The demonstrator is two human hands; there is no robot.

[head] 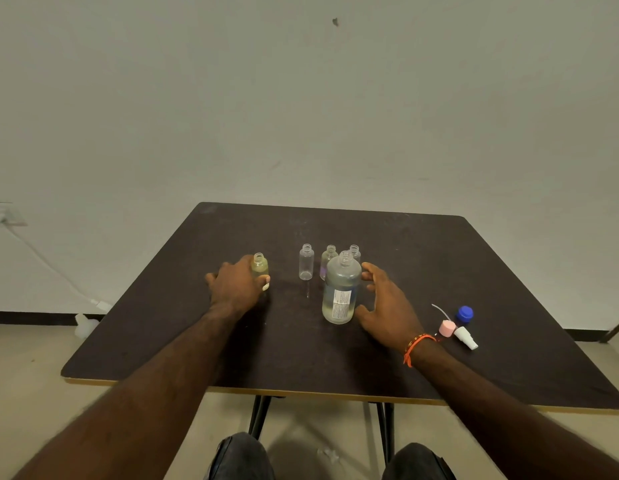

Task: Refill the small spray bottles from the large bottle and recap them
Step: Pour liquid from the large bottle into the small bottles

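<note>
At the centre of the frame, on the dark brown square bench [335, 358], the work seems to stand at the start of a pour: the large clear plastic bottle with a white printed label [340, 289] stands upright and uncapped, holding pale liquid, and the right hand [387, 303] is spread beside it, fingers extended behind its shoulder and thumb near its base, cupping it without clearly closing; whether the palm touches the bottle cannot be told. Left of centre, the left hand [237, 285] grips a small clear bottle with a yellowish tint [260, 266], fingers curled round its body and its open neck showing above them. Three more small clear uncapped bottles [306, 262] stand just behind the large one, two of them partly hidden by it. At the lower right of the bench lie the removed tops: a blue screw cap [464, 314], a pink spray cap with a thin dip tube [447, 328] and a white spray nozzle [466, 337], close together and well apart from the bottles. To do this step well, the right hand should probably close firmly round the middle of the large bottle before lifting, since it looks heavy with liquid, and tilt it slowly so that a thin stream meets the narrow neck. The left hand would do best to keep the small bottle upright and steady, close to the large bottle's mouth. Both forearms reach forward from the lower edge of the frame, the right wrist wearing an orange cord bracelet [416, 345].
</note>
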